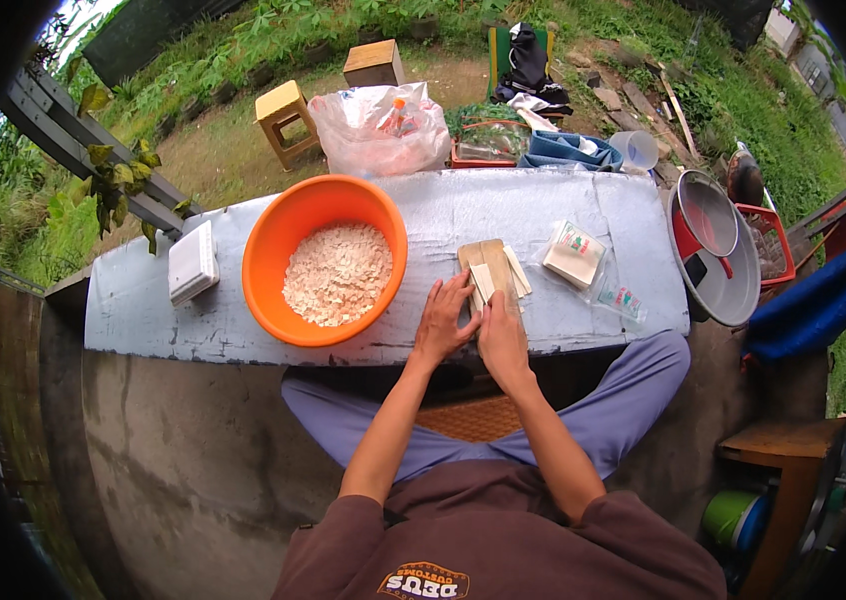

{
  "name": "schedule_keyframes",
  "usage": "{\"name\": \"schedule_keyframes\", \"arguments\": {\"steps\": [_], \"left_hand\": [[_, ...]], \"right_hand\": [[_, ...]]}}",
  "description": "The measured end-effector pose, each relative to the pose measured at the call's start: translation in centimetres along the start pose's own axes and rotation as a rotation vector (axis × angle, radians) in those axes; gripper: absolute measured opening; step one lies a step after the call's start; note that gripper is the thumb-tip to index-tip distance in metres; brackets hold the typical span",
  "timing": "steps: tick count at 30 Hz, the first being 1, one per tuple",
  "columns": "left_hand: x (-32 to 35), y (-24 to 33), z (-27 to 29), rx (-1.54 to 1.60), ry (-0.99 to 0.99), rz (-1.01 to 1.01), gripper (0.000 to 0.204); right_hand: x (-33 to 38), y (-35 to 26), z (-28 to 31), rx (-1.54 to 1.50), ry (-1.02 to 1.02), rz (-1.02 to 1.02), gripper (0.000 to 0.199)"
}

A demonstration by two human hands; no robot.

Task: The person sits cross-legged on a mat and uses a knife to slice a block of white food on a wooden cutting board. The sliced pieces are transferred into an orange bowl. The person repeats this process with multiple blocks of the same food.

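Observation:
In front of me a small wooden cutting board (pixel 484 250) lies on the table, with pale flat strips (pixel 483 281) on it. My left hand (pixel 439 320) rests at the strips' left side, its fingertips holding them and its thumb apart. Close beside it my right hand (pixel 502 338) is closed at the strips' near end; whatever it grips is hidden. More loose strips (pixel 518 272) lie along the board's right edge. To the left stands a large orange basin (pixel 255 265) of small chopped pale pieces (pixel 338 275). A stack of pale square slices (pixel 574 253) sits in clear plastic at the right.
The silvery-covered table (pixel 143 310) carries a white lidded box (pixel 193 263) at left. A plastic bag (pixel 368 140) and folded blue cloth (pixel 571 152) line its far edge. Metal basins (pixel 728 285) stand at right. A yellow stool (pixel 286 120) is beyond the table.

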State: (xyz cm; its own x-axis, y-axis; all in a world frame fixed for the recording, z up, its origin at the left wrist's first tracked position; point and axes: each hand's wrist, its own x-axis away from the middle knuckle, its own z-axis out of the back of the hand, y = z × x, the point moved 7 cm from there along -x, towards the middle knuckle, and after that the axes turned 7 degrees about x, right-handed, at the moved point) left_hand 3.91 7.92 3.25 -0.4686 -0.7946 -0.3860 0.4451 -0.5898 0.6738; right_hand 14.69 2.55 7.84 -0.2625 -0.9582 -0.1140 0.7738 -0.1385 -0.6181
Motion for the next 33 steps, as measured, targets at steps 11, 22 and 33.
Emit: {"name": "schedule_keyframes", "arguments": {"steps": [11,22,33], "left_hand": [[0.1,0.0,-0.4,-0.05,-0.011,0.009,0.043],[0.1,-0.4,-0.3,-0.03,-0.037,0.036,0.049],[0.3,-0.2,-0.2,-0.055,-0.051,0.028,0.049]], "right_hand": [[-0.5,0.6,-2.0,0.167,-0.117,-0.097,0.024],[0.9,0.3,-1.4,0.219,-0.079,-0.064,0.019],[2.6,0.3,-1.0,0.154,-0.068,-0.069,0.013]]}}
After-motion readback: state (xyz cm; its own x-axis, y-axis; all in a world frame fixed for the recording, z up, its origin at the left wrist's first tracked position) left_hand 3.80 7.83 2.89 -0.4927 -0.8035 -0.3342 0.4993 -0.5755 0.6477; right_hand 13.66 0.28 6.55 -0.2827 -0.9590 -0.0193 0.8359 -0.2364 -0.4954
